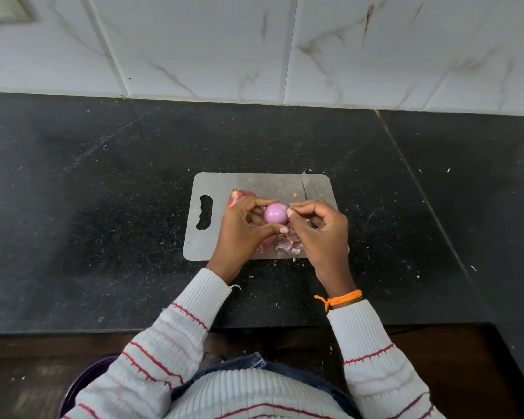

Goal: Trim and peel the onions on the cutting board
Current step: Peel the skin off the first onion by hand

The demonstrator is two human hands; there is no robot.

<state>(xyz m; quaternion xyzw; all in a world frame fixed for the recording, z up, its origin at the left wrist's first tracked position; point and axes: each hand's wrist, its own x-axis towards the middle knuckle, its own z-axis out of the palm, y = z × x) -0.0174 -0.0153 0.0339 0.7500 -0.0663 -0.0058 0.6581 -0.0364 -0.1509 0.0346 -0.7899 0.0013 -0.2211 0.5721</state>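
Note:
A small peeled pink onion point(275, 213) is held above the grey cutting board point(208, 237). My left hand point(242, 231) grips it between thumb and fingers. My right hand point(318, 228) pinches at the onion's right side with thumb and forefinger. An unpeeled red onion point(239, 196) lies on the board behind my left hand, partly hidden. Loose papery peels point(286, 244) lie on the board under my hands. A knife blade point(307, 186) rests on the board's far right, its handle hidden by my right hand.
The board sits on a black speckled stone counter point(103, 222) against a white marble-tiled wall point(254, 46). Small skin scraps dot the counter. A purple round container point(82, 385) is partly visible below the counter edge at lower left.

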